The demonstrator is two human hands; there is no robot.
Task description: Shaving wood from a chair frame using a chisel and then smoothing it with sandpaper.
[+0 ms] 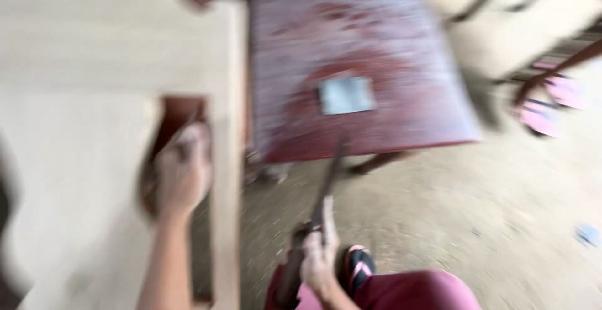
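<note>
The picture is heavily blurred by motion. My left hand [182, 175] rests closed at a rectangular cut-out in a pale wooden panel [94, 65], gripping its edge or something small; I cannot tell which. My right hand [320, 253] is closed around the handle of a long thin dark tool [329, 181], perhaps a chisel or file, whose tip points up towards the front edge of a reddish-brown table [401, 53]. A small grey rectangular piece [347, 95] lies on that table.
The floor [489, 209] is sandy concrete. My foot in a dark sandal [357, 266] and red trousers [414, 291] show at the bottom. Another person's feet in pink sandals [549, 106] stand at the right. Pale wooden boards [508, 27] lie at top right.
</note>
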